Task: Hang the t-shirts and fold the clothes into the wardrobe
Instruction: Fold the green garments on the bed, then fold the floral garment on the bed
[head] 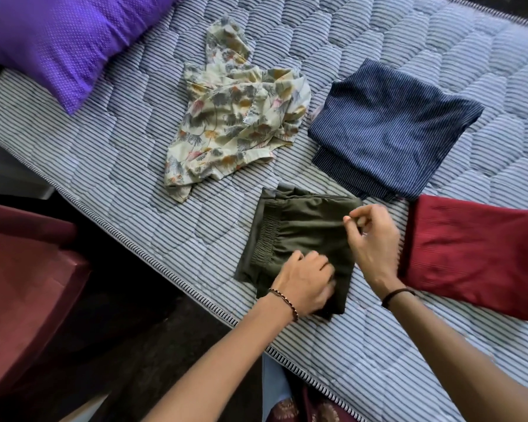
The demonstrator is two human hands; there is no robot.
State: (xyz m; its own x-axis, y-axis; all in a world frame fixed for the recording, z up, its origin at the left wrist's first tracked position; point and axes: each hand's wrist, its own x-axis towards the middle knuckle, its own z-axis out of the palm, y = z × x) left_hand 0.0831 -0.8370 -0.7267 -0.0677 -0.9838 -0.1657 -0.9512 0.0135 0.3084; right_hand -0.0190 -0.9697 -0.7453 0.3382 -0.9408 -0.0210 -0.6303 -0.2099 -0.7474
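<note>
You are working the olive garment (302, 226), which is lying folded small on the striped mattress (134, 178) close to its near edge, elastic waistband showing along its left side. Your left hand (305, 281) is bearing down on the near right part of the bundle, fingers curled into the cloth and gripping the stacked layers. Your right hand (374, 239) is pinching the far right corner between thumb and forefinger, though blur is softening both hands. Risks as I am reading them: the layers are looking thick and springy, so a left hand letting go first is likely leaving the fold to open up. A right pinch catching only the top layer is likely dragging it askew over the rest, making a lopsided packet. With the bundle sitting this near the mattress edge, a hard tug toward you is risking a slide to the floor. The red garment (476, 257) is lying folded just beside your right wrist and the navy striped garment (390, 129) just beyond the bundle, so a wide forearm sweep is risking ruffling either. The floral garment (235, 123) is lying crumpled, apart to the far left; no wardrobe is showing
</note>
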